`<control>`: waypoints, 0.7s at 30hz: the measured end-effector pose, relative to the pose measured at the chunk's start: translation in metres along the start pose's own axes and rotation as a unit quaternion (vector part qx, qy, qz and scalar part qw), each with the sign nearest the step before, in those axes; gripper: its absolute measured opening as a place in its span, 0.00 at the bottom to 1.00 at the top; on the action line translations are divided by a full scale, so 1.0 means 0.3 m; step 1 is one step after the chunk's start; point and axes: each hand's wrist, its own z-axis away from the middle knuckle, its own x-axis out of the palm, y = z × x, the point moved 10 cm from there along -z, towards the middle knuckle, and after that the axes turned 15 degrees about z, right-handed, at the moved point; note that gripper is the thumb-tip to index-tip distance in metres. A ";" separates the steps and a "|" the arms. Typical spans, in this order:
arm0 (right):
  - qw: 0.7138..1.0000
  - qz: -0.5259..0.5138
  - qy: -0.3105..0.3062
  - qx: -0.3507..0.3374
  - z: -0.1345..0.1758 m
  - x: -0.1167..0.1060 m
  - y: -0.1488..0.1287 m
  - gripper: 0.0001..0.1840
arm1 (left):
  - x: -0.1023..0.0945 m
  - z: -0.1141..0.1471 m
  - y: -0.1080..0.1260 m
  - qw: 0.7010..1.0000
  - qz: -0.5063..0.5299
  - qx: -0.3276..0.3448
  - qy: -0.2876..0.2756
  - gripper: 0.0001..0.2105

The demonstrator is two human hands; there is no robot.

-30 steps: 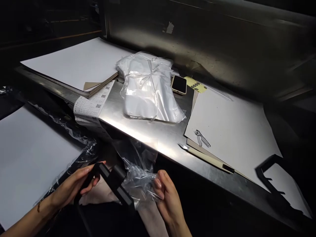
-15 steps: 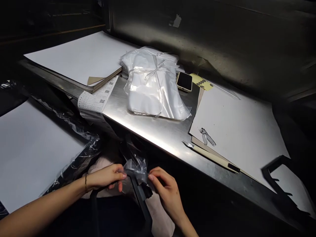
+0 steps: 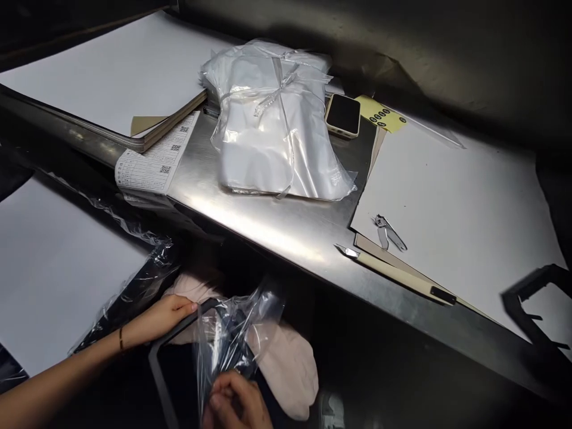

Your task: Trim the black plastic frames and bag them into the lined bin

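In the head view, my left hand (image 3: 166, 320) is closed on the upper corner of a thin black plastic frame (image 3: 159, 372), low in front of me. A clear plastic bag (image 3: 221, 336) hangs crumpled over the frame's right part. Bent fingers of my right hand (image 3: 239, 402) pinch the bag's film near the bottom edge of the view. How far the bag goes around the frame is hard to tell through the folds. The frame's lower end is out of view.
On the metal table (image 3: 201, 202) lie a tied stack of clear bags (image 3: 263, 143), a phone (image 3: 343, 115), white sheets (image 3: 102, 65), a craft knife (image 3: 393, 275), nail clippers (image 3: 389, 232) and a yellow label sheet (image 3: 388, 119). Another black frame (image 3: 521, 307) rests at right. A plastic-lined box edge (image 3: 156, 253) stands left.
My right hand has moved down and left, drawing the bag downward along the frame. My left hand has shifted left with the frame's corner. The view has moved closer to the table.
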 end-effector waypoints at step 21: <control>0.943 0.031 0.087 -0.321 0.005 -0.230 -0.373 0.10 | 0.278 0.065 -0.029 0.804 0.516 -0.255 -0.148 0.33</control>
